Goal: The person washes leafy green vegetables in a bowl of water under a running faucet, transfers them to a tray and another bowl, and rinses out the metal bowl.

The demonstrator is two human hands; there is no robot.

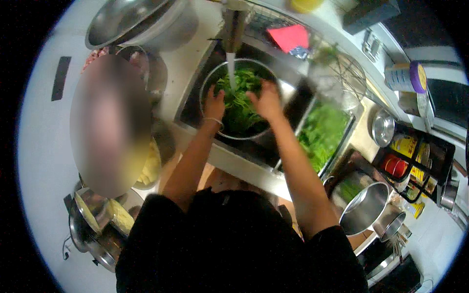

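In the sink [195, 105] straight ahead of me, both my hands are down in a round metal bowl [207, 80] full of leafy greens [239, 110]. My left hand [214, 103] rests on the greens at the bowl's near-left side, fingers curled loosely into the leaves; my right hand [266, 100] is spread over them just beside it, palm down, pressing rather than gripping. Between my hands a stream of water [230, 73] runs from the tap [233, 27] above into the bowl.

I judge the bowl could overflow and carry loose leaves into the sink if the water runs on, or tip if I press hard on one side.

Right of my right hand, a rectangular tray [352, 128] holds more greens. Nearer me on that side, an empty steel pot [366, 207] stands on the desk.
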